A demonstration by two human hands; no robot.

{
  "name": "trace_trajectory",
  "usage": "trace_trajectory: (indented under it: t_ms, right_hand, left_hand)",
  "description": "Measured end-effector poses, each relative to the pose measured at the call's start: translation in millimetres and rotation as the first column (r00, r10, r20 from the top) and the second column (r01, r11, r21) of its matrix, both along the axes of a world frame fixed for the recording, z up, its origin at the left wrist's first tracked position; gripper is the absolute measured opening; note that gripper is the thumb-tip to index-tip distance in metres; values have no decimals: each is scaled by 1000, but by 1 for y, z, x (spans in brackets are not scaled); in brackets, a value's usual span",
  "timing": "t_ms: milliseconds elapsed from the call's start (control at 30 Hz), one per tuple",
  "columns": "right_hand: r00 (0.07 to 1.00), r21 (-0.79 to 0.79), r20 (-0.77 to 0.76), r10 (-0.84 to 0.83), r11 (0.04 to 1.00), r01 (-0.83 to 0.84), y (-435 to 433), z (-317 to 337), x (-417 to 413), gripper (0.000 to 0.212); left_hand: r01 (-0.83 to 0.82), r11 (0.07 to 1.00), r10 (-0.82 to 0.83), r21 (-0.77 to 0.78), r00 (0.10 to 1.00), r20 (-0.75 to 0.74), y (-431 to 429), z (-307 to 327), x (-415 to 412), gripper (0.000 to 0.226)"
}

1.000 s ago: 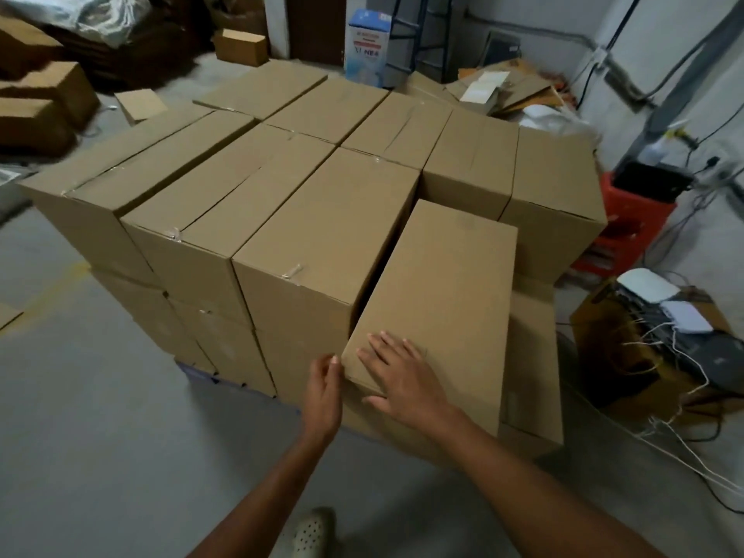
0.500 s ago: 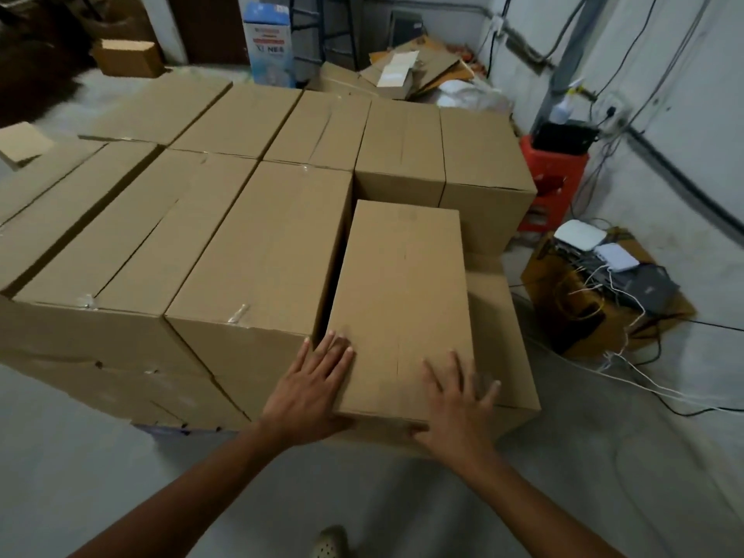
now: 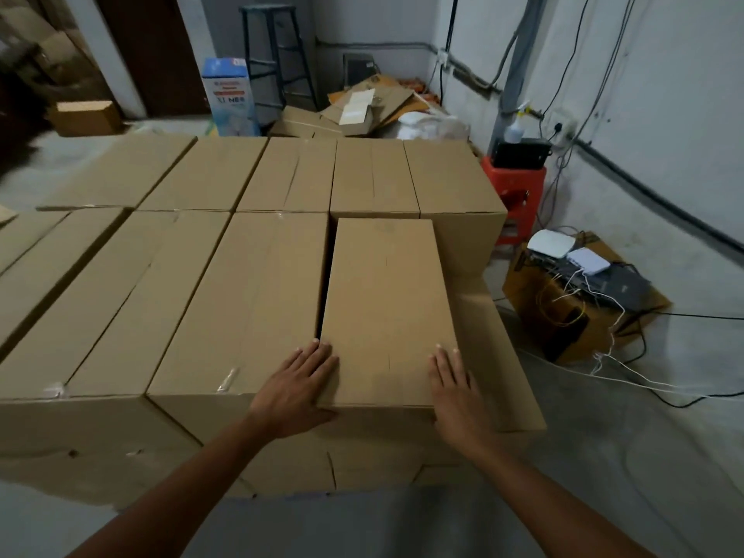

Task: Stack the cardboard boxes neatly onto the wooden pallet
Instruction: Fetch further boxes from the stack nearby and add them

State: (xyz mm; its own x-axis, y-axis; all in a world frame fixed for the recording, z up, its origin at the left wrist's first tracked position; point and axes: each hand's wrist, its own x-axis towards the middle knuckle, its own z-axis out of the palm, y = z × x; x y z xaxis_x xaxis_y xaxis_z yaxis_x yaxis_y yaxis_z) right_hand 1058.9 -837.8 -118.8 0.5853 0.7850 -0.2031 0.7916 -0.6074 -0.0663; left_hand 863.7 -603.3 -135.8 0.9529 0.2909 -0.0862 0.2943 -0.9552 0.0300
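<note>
A stack of several plain cardboard boxes (image 3: 241, 283) fills the middle of the view, two layers high; the pallet beneath is hidden. At the near right corner a narrower cardboard box (image 3: 386, 308) lies on a lower box (image 3: 499, 356), with a thin gap to the box on its left. My left hand (image 3: 298, 384) lies flat with straight fingers against that box's near left corner. My right hand (image 3: 455, 384) lies flat with straight fingers along its near right edge.
To the right stand a red stool (image 3: 519, 195) with a black device and a low carton (image 3: 571, 308) carrying routers and loose cables across the grey floor. Behind the stack are flattened cardboard (image 3: 370, 110), a blue-and-white carton (image 3: 231, 98) and a black stool (image 3: 277, 54).
I have come round to face the stack squarely. My left hand went from the narrow box's side to its near left corner, and my right hand slid over to its near right edge.
</note>
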Motion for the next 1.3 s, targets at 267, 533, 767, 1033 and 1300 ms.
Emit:
trace_trajectory:
  t_ms: [267,533,767,1033,1300]
  right_hand:
    - [994,-35,32,102,994,-101,24,-4,26,99]
    - [993,-31,44,110,994,-108,29,-5,29,99]
    - [998,-10,35,59,998,-59,29,-4,20,102]
    - [999,-5,34,24,1000,-24,26,-4,8,104]
    - [1000,-50,12,2,999,-1,32,1,4,101]
  left_hand:
    - [-27,999,25,30,999,47,8,-3,15,114]
    - [-49,999,49,-6,998,43,12,-7,16,110]
    - [-46,999,45,15,997,68,13,-8,14,110]
    - [-45,998,50,-46,992,113,14,-4,11,112]
    - [-36,997,42,-61,994,99,16,-1,14,112]
